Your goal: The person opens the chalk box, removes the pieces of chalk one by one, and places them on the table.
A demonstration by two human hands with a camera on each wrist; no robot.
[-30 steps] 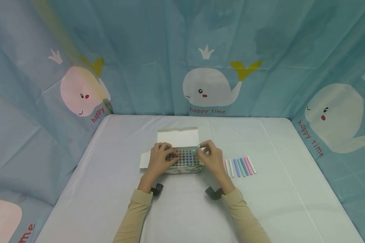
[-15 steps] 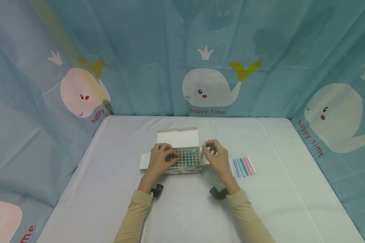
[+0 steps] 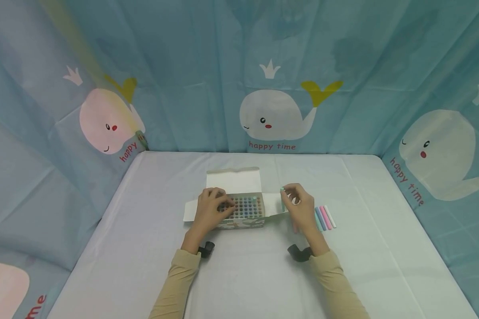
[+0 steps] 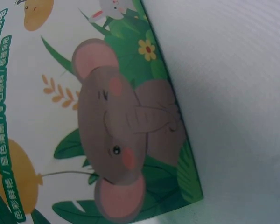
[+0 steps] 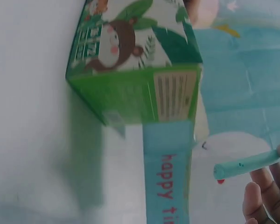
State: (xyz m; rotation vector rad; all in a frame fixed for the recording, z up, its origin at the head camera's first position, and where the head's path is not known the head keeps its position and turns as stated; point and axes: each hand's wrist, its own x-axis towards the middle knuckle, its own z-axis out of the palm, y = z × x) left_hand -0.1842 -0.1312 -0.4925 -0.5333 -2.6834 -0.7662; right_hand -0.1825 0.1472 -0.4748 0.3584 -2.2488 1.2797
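Observation:
An uncapped chalk box (image 3: 243,223) printed with cartoon animals lies on the table, its flaps folded out. Several rows of coloured chalk ends show inside it. Over its left part my left hand (image 3: 212,208) holds on with bent fingers; their tips are partly hidden. To the right of the box, above the side flap (image 3: 272,204), my right hand (image 3: 301,208) pinches a mint-green chalk stick (image 5: 245,164) between thumb and fingers. The stick stands nearly upright in the head view. An elephant picture (image 4: 116,121) on the box's front fills much of the left wrist view.
A row of loose chalk sticks (image 3: 326,217) in pink, blue, green and white lies right of the box, partly behind my right hand. The white-covered table (image 3: 239,274) is bordered by blue curtains (image 3: 191,115) with whales. The lid flap (image 3: 233,179) stands up at the back.
My right hand has moved from over the box's right end off to the right, carrying the mint-green chalk stick away from the box. The left hand has stayed in place.

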